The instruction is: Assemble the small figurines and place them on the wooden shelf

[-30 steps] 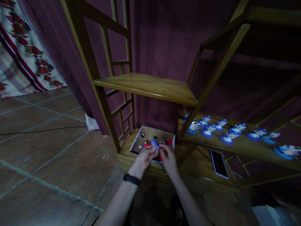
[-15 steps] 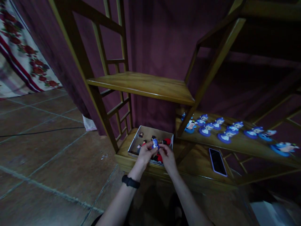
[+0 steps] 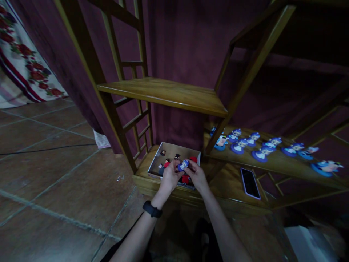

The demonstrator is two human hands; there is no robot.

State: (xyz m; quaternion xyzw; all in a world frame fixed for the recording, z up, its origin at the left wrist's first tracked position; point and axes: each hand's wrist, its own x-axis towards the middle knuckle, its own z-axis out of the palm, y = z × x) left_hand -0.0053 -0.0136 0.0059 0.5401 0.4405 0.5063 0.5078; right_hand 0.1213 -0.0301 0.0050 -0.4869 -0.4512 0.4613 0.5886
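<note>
A small blue-and-white figurine [image 3: 183, 165] on a round blue base is held between my two hands, above an open cardboard box [image 3: 152, 164]. My left hand [image 3: 171, 177] grips it from the left, with a dark band on that wrist. On the other side, the fingers of my right hand [image 3: 197, 175] are closed on its edge. Several small red, black and grey figurines lie in the box, among them a dark one [image 3: 163, 153] near its left wall and a red one [image 3: 185, 179] partly hidden behind my hands.
Several blue-based figurines [image 3: 240, 146] stand on the shelf to the right. Below them lies a phone [image 3: 250, 183]. A wooden shelf board [image 3: 163, 93] and a slanted post [image 3: 249, 78] frame the space above the box. A white object [image 3: 308, 243] is at the lower right.
The figurine has been turned and tilted between my fingers, so its front and round base now show. Both hands have shifted slightly right. The view has moved a little.
</note>
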